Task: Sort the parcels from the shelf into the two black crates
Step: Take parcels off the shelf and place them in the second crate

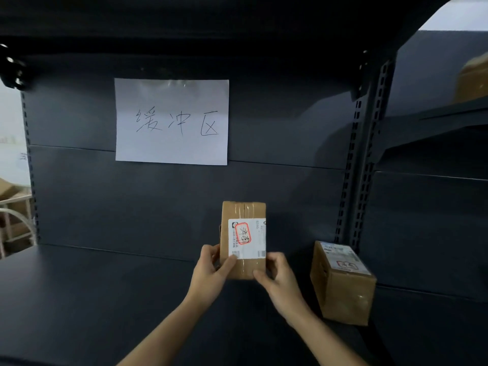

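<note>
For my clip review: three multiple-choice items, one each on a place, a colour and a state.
1. Where on the shelf is the loose parcel, relative to the held parcel?
A. To its right. B. To its left. C. Stacked on it.
2. What colour outlines the handwriting on the held parcel's label?
A. Blue. B. Red. C. Green.
3. The held parcel is:
A. Gripped by one hand. B. Lying untouched. C. Gripped by both hands.
Answers:
1 A, it stands right of the held one.
2 B, a red ring frames the writing.
3 C, left hand and right hand each grip a lower side.
</note>
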